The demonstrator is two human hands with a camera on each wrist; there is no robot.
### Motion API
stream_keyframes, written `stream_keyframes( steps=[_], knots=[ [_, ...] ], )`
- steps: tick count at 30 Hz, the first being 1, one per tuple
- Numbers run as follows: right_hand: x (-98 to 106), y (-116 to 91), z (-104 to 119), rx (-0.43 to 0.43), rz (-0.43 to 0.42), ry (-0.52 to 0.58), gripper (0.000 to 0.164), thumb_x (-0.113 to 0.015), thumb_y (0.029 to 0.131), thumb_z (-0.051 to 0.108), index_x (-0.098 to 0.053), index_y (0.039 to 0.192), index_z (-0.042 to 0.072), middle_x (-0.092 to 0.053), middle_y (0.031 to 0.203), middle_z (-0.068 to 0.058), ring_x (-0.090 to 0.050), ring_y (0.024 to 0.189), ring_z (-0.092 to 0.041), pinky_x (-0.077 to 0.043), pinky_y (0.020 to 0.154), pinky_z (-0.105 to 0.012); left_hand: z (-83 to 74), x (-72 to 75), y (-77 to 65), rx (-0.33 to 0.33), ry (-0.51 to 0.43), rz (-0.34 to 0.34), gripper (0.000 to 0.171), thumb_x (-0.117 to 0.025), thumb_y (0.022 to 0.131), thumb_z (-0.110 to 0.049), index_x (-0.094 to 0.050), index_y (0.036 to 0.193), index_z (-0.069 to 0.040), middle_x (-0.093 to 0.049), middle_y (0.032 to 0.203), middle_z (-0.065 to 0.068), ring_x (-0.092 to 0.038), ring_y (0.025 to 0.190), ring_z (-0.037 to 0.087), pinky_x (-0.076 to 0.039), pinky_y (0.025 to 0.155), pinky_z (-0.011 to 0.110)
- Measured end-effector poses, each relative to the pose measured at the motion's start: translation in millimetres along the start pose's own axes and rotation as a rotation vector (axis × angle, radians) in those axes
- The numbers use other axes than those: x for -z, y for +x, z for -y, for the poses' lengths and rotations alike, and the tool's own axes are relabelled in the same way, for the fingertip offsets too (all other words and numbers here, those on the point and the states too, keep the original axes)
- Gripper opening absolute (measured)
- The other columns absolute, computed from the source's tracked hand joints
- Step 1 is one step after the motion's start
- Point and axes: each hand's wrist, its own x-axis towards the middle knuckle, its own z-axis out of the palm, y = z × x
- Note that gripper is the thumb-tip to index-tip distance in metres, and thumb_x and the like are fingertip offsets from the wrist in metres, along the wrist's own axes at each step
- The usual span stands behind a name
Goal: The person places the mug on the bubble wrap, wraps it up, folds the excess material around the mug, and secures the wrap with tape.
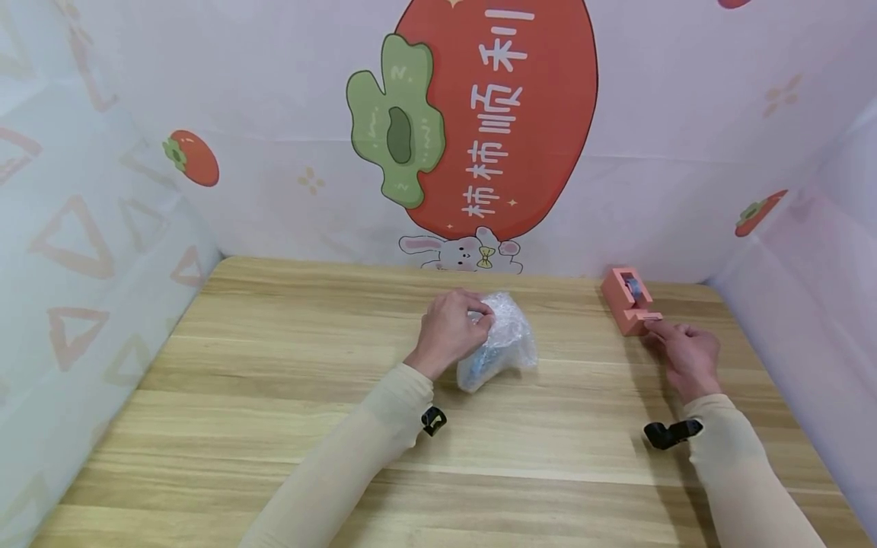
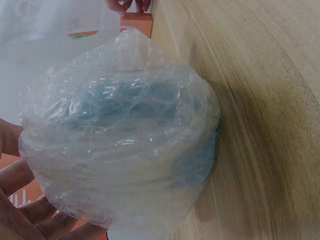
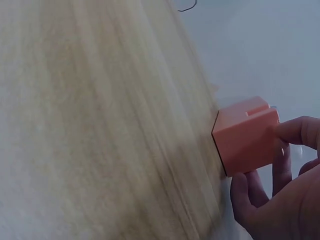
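Observation:
A bundle of bubble wrap [image 1: 503, 339], with something pale blue showing through it, rests on the table, and my left hand [image 1: 452, 327] holds its upper part with bent fingers. Seen from the left wrist, the clear wrap [image 2: 125, 135] fills the middle, with the thumb and fingers at its lower left. At the right, a coral-pink tape dispenser [image 1: 620, 301] with a roll of tape [image 1: 633, 288] stands by the back edge. My right hand [image 1: 692, 358] pinches at its cutter end, where a clear glint like tape [image 3: 299, 151] shows between the fingers; the strip is hard to make out.
The wood-grain table [image 1: 274, 396] meets a white printed backdrop [image 1: 274, 198] at the back, with cloth side walls to left and right. Each sleeve carries a black wrist mount, one on the left [image 1: 433, 420] and one on the right [image 1: 673, 434].

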Motion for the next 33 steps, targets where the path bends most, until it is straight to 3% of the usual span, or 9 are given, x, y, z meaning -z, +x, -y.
stream_keyframes(
  steps=[3,6,13,18,21,25,30,33],
  knots=[
    [-1,0,-1,0.031,-0.028,-0.038,0.049,-0.081,0.086,0.011,-0.041,0.057,0.011,-0.038,0.059,0.003,-0.055,0.082,-0.012,-0.051,0.066,-0.016,-0.1,0.0,0.1,-0.005,0.0,-0.002,0.013,-0.073,0.092,-0.018,-0.083,0.097,-0.012,-0.071,0.124,0.004,-0.063,0.119,0.026,-0.057,0.082,0.04],
    [-2,1,-3,0.047,-0.048,-0.058,0.048,-0.08,0.086,0.012,-0.041,0.058,0.011,-0.036,0.057,0.003,-0.056,0.081,-0.012,-0.051,0.065,-0.014,0.4,-0.2,-0.1,-0.003,-0.001,-0.002,0.013,-0.073,0.092,-0.018,-0.083,0.097,-0.012,-0.072,0.123,0.004,-0.063,0.119,0.026,-0.057,0.081,0.04],
    [0,6,-12,0.077,-0.086,-0.164,0.04,-0.078,0.086,0.006,-0.045,0.063,0.009,-0.048,0.059,0.004,-0.062,0.066,-0.005,-0.055,0.06,-0.016,-0.3,-1.5,-0.7,0.003,-0.004,0.007,0.013,-0.073,0.092,-0.018,-0.083,0.098,-0.012,-0.071,0.124,0.003,-0.063,0.119,0.025,-0.057,0.085,0.04],
    [5,4,-11,0.072,0.009,-0.153,0.042,-0.08,0.087,0.009,-0.046,0.061,0.009,-0.058,0.063,0.003,-0.067,0.066,-0.006,-0.058,0.064,-0.02,-0.9,-1.3,-0.1,0.009,0.0,0.008,0.014,-0.073,0.093,-0.019,-0.083,0.099,-0.013,-0.071,0.125,0.003,-0.062,0.12,0.025,-0.055,0.09,0.043],
    [7,-3,-6,0.132,0.086,-0.342,0.045,-0.075,0.093,0.021,-0.046,0.06,0.011,-0.06,0.065,0.005,-0.064,0.069,-0.006,-0.056,0.065,-0.019,-1.2,-0.6,0.4,0.012,0.002,0.005,0.014,-0.073,0.093,-0.019,-0.083,0.099,-0.013,-0.071,0.125,0.004,-0.062,0.12,0.026,-0.054,0.094,0.045],
    [7,-19,2,0.326,0.147,-0.666,0.041,-0.068,0.096,0.029,-0.046,0.069,0.008,-0.049,0.064,0.004,-0.05,0.06,-0.012,-0.05,0.061,-0.02,-1.6,-0.1,0.6,0.019,0.0,0.019,0.014,-0.073,0.093,-0.02,-0.083,0.099,-0.013,-0.07,0.126,0.004,-0.062,0.121,0.026,-0.053,0.095,0.044],
    [-7,-41,13,0.611,0.239,-0.78,0.031,-0.069,0.095,0.018,-0.048,0.078,0.004,-0.045,0.068,-0.003,-0.04,0.056,-0.013,-0.038,0.052,-0.025,-2.7,1.5,-0.2,0.045,-0.009,0.025,0.014,-0.073,0.093,-0.02,-0.083,0.1,-0.013,-0.07,0.128,0.003,-0.06,0.123,0.027,-0.052,0.096,0.045],
    [-17,-56,20,0.731,0.29,-0.803,0.028,-0.07,0.094,0.013,-0.049,0.077,0.005,-0.048,0.069,-0.005,-0.042,0.057,-0.011,-0.035,0.05,-0.025,-2.7,1.3,-0.3,0.052,-0.014,0.024,0.014,-0.073,0.093,-0.02,-0.083,0.1,-0.013,-0.069,0.128,0.004,-0.06,0.123,0.027,-0.052,0.095,0.044]
  ],
)
